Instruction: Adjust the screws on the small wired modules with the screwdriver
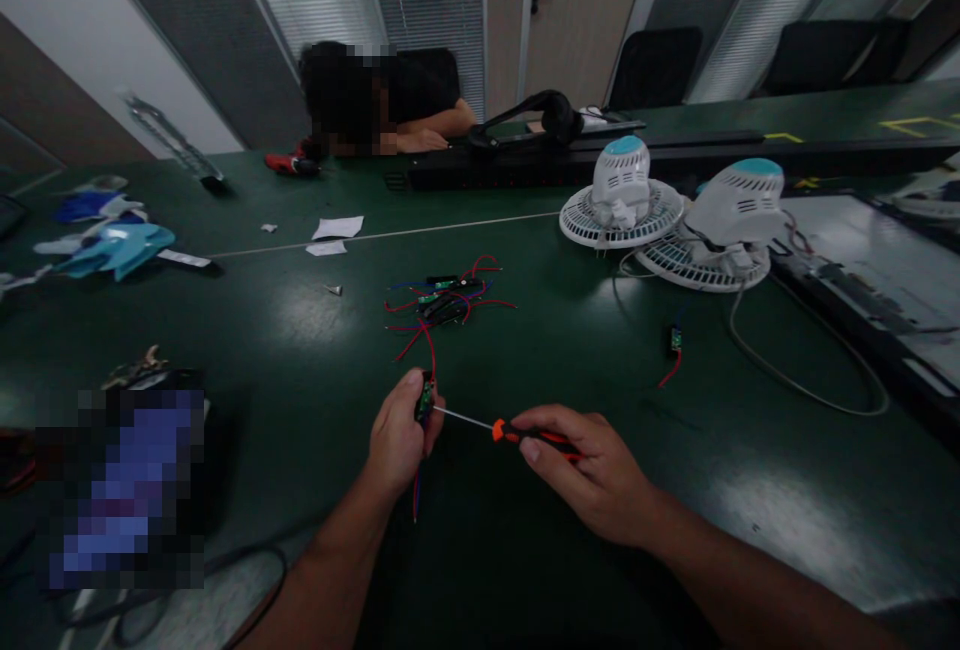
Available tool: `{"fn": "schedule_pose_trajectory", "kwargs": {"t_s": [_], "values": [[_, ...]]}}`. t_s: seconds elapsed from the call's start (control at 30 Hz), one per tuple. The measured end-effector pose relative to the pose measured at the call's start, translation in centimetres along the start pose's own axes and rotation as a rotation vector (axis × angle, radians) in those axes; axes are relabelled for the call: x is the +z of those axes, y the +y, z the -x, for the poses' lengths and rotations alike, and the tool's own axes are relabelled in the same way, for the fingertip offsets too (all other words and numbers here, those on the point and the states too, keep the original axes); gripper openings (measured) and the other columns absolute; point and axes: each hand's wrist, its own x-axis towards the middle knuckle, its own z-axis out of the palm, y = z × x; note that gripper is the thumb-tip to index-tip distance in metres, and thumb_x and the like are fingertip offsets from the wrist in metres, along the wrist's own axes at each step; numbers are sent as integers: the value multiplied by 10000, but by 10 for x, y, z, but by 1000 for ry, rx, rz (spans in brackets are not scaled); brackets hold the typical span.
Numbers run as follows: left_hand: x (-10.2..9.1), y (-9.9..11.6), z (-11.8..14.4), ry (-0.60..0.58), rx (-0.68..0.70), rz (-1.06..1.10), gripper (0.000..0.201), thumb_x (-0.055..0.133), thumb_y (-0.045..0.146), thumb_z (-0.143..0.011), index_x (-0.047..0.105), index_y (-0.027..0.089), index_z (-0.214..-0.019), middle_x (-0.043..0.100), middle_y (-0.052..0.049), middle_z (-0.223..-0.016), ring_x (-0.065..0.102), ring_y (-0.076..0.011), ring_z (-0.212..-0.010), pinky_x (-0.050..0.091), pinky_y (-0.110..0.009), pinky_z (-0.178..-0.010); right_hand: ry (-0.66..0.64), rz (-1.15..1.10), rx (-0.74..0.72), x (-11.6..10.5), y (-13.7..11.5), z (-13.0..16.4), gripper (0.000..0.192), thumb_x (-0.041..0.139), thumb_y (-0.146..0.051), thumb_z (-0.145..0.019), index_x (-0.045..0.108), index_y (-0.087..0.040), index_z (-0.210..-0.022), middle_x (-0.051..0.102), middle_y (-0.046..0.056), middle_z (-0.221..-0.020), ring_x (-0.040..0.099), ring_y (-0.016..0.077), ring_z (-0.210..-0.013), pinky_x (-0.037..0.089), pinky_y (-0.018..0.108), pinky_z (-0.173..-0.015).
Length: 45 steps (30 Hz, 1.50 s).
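Note:
Between the thumb and fingers of my left hand [399, 430] is a small green circuit board [425, 400] in a black housing, with red and blue wires trailing from both ends. My right hand [589, 470] grips the orange and black handle of a screwdriver [510, 430]. Its thin metal shaft points left, and the tip reaches the side of the circuit board; whether it touches a screw is too small to tell. Beyond my hands lies a pile of similar wired boards [446, 300]. One more wired board [676, 340] lies apart to the right.
Two white fan heads [622, 200] stand at the back right, a cable looping beside an opened panel [885, 280]. At left are blue fan blades [124, 245] and a pixelated screen [127, 490] with cables. A person [427, 105] leans on the far edge near a headset [555, 115].

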Motion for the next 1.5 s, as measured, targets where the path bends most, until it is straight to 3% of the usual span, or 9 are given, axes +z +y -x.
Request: {"fn": "schedule_pose_trajectory", "kwargs": {"t_s": [0.3,0.57,0.7,0.8,0.87,1.0,1.2,1.4,1.5], "values": [[1,0,0,24,5,-12,419,424,500,-862,498,185,-594,377,53,-345,342,-84,-327,333,-210,-379,-2,-4,34,0,0,-1,236,515,-293,-896,649,-141,-1015,520,-38,-579,438,91,-466,317,230,-458],[8,7,3,149,-79,0,386,517,541,-788,504,188,-633,430,45,-423,403,-83,-366,325,-192,-355,-34,-46,91,-1,-1,-2,239,511,-313,-891,639,-147,-1008,490,-45,-587,414,87,-478,305,232,-470],[11,5,4,223,-65,-7,394,618,566,-710,520,185,-694,500,32,-563,497,-84,-477,381,-167,-398,-121,-278,291,-7,0,-4,269,486,-365,-895,607,-153,-1008,475,-54,-555,429,87,-475,305,217,-462],[11,1,7,197,-59,-14,429,620,605,-697,525,189,-727,503,34,-648,528,-85,-561,416,-150,-434,-241,-496,496,-12,2,-7,296,485,-387,-881,571,-156,-1046,454,-79,-479,388,77,-410,248,201,-417],[10,0,8,162,-65,-22,445,609,627,-697,529,191,-741,498,35,-676,535,-88,-596,428,-145,-447,-299,-546,553,-13,2,-7,288,492,-389,-872,578,-150,-1008,440,-84,-467,369,71,-400,232,199,-412],[9,-1,8,126,-59,-5,441,614,626,-695,535,194,-743,494,40,-673,515,-82,-600,459,-149,-498,-342,-423,442,-11,1,-7,281,464,-382,-902,595,-139,-853,441,-61,-518,347,66,-443,241,211,-436],[5,-4,5,78,-87,41,365,625,552,-727,551,195,-728,522,27,-702,523,-91,-655,489,-167,-583,-363,-236,269,-14,-2,-8,295,428,-353,-929,492,-186,-693,311,-70,-555,267,75,-478,212,219,-434],[9,-2,5,195,-87,10,348,664,507,-700,573,184,-791,557,5,-740,552,-109,-672,506,-196,-603,-336,-28,99,-18,-3,-8,326,400,-305,-940,460,-189,-642,310,-64,-558,303,77,-491,236,225,-465],[10,0,5,188,-88,-8,345,672,496,-696,569,179,-785,552,9,-729,550,-103,-664,502,-187,-594,-298,64,31,-17,-2,-5,314,404,-284,-944,495,-185,-661,328,-65,-555,326,75,-485,243,227,-475]]}}
